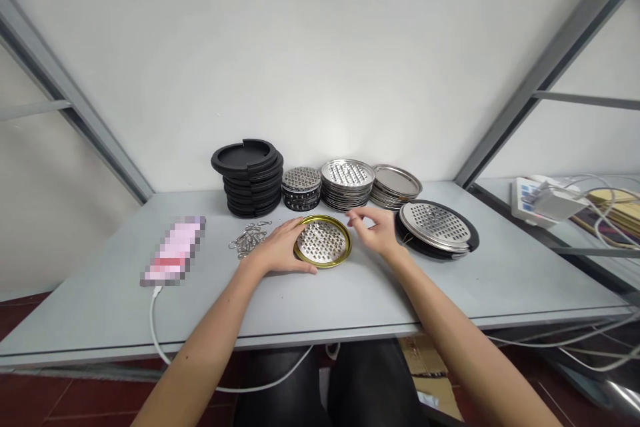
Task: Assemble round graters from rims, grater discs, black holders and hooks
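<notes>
A round grater plate [321,242] with a gold-coloured rim lies flat on the grey table [320,300]. Around its left edge rests my left hand [283,248], thumb and fingers spread apart on the rim. My right hand [373,227] hovers by the plate's upper right side, its thumb and index finger pinched together; whatever they may hold is too small to make out. Small metal clips [249,239] lie in a loose pile left of my left hand. To the right of my right hand, more grater discs [436,223] sit on a black round base [473,230].
Along the wall stand black round holders [253,180], small grater discs [301,187], larger grater discs [347,180] and plain metal discs [397,183], all stacked. A phone [175,250] with a white cable [153,320] lies at the left. A power strip [537,203] is at the far right.
</notes>
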The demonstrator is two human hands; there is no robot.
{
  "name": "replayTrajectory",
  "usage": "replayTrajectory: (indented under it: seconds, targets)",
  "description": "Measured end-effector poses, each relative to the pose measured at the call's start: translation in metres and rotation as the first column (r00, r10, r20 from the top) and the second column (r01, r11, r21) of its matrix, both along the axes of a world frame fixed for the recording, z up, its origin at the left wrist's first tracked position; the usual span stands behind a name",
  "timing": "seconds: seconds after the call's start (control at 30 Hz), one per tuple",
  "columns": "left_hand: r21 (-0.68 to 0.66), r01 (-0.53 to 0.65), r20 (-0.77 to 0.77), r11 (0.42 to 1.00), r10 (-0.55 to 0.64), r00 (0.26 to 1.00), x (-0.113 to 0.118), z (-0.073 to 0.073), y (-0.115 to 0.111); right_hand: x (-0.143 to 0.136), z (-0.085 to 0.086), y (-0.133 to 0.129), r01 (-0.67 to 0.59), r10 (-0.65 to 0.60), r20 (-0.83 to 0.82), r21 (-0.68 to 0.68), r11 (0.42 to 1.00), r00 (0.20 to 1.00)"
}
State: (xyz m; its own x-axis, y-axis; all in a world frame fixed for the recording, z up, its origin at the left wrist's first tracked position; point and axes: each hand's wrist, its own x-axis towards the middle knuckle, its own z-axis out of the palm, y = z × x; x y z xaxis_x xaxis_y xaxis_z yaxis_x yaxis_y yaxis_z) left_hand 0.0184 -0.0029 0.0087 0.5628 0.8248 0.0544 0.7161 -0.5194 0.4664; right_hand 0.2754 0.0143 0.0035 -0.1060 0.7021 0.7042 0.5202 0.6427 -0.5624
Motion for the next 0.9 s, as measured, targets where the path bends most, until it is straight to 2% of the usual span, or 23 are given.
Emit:
replayTrajectory:
  seconds: [0.07, 0.13, 0.2, 0.27, 0.33, 0.4, 0.5, 0.67, 0.9]
  targets:
    - [-0.013, -0.015, -0.019, 1.000, 0.015, 1.000, -0.001, -0.001, 0.000, 0.006, 0.009, 0.002, 0.163, -0.143, -0.197, 0.093, 0.982, 0.970]
    - [-0.022, -0.020, -0.025, 1.000, 0.019, 0.999, -0.002, -0.002, 0.000, 0.017, 0.023, 0.009, 0.326, -0.281, -0.296, 0.112, 0.939, 0.913]
    - [-0.025, -0.022, -0.018, 0.999, 0.022, 1.000, -0.002, -0.001, -0.001, 0.033, 0.040, 0.022, 0.428, -0.402, -0.231, 0.073, 0.901, 0.886]
    - [-0.024, -0.022, -0.011, 0.999, 0.022, 1.000, -0.002, -0.001, -0.001, 0.052, 0.052, 0.042, 0.484, -0.482, -0.097, -0.003, 0.875, 0.871]
    - [-0.020, -0.021, -0.009, 1.000, 0.021, 1.000, -0.002, 0.000, -0.001, 0.072, 0.058, 0.062, 0.488, -0.471, 0.133, -0.170, 0.856, 0.872]
    - [-0.016, -0.018, -0.007, 1.000, 0.018, 1.000, -0.002, -0.001, -0.001, 0.088, 0.056, 0.077, 0.509, -0.391, 0.370, -0.311, 0.803, 0.843]
    - [-0.018, -0.021, -0.013, 1.000, 0.021, 1.000, -0.002, -0.001, 0.000, 0.100, 0.048, 0.087, 0.539, -0.273, 0.569, -0.373, 0.755, 0.776]
    - [-0.010, -0.016, -0.043, 1.000, 0.016, 0.999, -0.002, -0.001, 0.000, 0.102, 0.038, 0.083, 0.624, -0.334, 0.614, -0.345, 0.702, 0.715]
    - [-0.017, -0.018, -0.058, 1.000, 0.017, 0.998, -0.001, -0.001, 0.000, 0.099, 0.028, 0.083, 0.623, -0.388, 0.633, -0.195, 0.757, 0.670]
